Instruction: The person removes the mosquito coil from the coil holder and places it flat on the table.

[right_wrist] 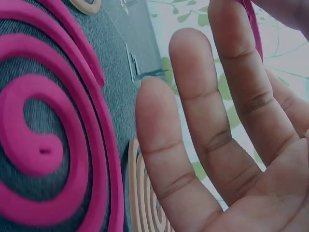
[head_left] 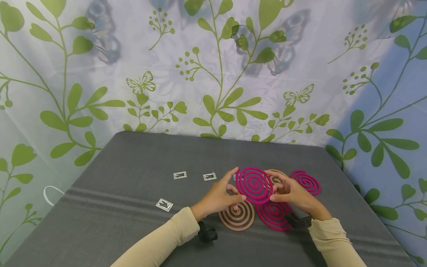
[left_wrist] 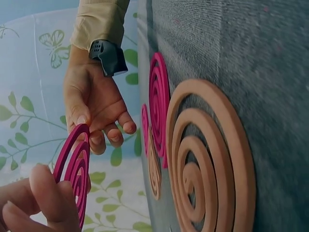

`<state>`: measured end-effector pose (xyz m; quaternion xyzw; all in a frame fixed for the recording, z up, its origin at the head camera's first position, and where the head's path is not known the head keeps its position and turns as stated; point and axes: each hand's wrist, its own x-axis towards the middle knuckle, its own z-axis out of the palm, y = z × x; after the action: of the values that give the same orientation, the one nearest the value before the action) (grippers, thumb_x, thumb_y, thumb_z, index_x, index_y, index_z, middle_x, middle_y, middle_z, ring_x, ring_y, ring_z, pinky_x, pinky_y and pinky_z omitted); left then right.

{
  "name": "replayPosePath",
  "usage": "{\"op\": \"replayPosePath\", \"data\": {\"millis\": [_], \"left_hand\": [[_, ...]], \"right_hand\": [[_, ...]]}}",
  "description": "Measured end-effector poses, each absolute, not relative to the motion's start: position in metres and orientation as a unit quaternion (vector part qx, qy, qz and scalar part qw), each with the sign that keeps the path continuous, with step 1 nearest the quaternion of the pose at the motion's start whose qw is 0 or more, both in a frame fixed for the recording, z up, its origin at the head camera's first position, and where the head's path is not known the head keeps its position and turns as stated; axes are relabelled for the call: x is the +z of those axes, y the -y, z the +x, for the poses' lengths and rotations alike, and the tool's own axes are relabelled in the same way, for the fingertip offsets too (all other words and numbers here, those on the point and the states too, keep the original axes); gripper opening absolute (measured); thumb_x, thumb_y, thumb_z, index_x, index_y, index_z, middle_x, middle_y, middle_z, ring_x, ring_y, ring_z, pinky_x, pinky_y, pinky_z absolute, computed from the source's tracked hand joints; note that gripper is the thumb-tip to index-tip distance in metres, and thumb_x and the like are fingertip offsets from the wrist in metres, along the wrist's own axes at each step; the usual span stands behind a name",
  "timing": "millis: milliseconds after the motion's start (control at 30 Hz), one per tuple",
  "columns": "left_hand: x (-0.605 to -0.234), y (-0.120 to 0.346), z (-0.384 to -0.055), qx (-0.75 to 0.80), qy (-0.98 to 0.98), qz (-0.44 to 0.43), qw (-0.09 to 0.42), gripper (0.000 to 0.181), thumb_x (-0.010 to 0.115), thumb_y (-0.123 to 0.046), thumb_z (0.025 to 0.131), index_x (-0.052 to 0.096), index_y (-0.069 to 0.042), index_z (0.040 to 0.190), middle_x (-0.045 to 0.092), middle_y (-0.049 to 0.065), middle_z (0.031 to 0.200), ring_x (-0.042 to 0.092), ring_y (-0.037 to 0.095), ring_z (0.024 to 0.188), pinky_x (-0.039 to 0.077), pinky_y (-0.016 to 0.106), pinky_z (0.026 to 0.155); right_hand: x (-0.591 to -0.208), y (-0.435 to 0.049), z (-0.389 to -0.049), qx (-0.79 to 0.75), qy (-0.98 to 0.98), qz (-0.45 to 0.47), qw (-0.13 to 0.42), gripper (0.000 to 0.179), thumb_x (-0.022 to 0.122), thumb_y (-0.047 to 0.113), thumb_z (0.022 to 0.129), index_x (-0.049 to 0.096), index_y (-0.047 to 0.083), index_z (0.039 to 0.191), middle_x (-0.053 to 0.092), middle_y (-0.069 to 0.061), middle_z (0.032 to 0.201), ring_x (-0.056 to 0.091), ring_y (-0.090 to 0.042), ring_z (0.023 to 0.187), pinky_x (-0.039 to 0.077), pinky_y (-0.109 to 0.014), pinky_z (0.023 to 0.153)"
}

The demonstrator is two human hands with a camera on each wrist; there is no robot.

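Raised over the table, a pink mosquito coil (head_left: pixel 254 181) is held upright by its edges between both hands. My left hand (head_left: pixel 217 194) pinches its left side, thumb low and forefinger high. On the other side my right hand (head_left: pixel 295 194) grips the rim with thumb and forefinger, while its other fingers reach out free in the right wrist view. Below the hands lie a tan coil (left_wrist: pixel 244 159) and a second pink coil (right_wrist: pixel 41 152). Another tan coil (head_left: pixel 275 171) is partly hidden behind the right hand. A further pink coil (head_left: pixel 306 181) lies to the right.
Small metal coil stands lie to the left, among them one at the front (head_left: pixel 164 204) and two farther back, one (head_left: pixel 180 175) left of the other (head_left: pixel 209 176). One more shows partly behind the held coil. A leaf-patterned curtain (head_left: pixel 186 122) hangs behind the grey table (head_left: pixel 133 159).
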<state>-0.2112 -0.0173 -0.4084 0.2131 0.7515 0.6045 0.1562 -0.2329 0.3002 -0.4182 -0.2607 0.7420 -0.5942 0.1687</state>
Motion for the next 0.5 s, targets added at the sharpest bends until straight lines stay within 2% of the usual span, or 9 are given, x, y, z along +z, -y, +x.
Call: {"op": "replayPosePath", "data": {"millis": [267,500], "left_hand": [[-0.410,0.003,-0.212,0.618,-0.738,0.207,0.174,0.092,0.080,-0.012,0.100,0.026,-0.026,0.173,0.075,-0.001,0.095,0.075,0.041,0.073,0.052,0.030,0.054],[-0.409,-0.011,-0.208,0.630,-0.728,0.189,0.194,0.091,0.080,-0.012,0.100,0.028,-0.031,0.172,0.073,0.000,0.099,0.072,0.024,0.067,0.048,0.028,0.053]], "right_hand": [[-0.418,-0.315,-0.233,-0.592,-0.745,-0.257,0.169,0.080,0.072,-0.008,0.099,0.033,0.003,0.167,0.070,-0.004,0.096,0.070,-0.016,0.084,0.061,-0.037,0.074],[-0.418,-0.329,-0.229,-0.621,-0.717,-0.252,0.191,0.075,0.066,-0.011,0.101,0.039,0.011,0.168,0.073,-0.006,0.104,0.075,-0.019,0.094,0.063,-0.038,0.084]]}}
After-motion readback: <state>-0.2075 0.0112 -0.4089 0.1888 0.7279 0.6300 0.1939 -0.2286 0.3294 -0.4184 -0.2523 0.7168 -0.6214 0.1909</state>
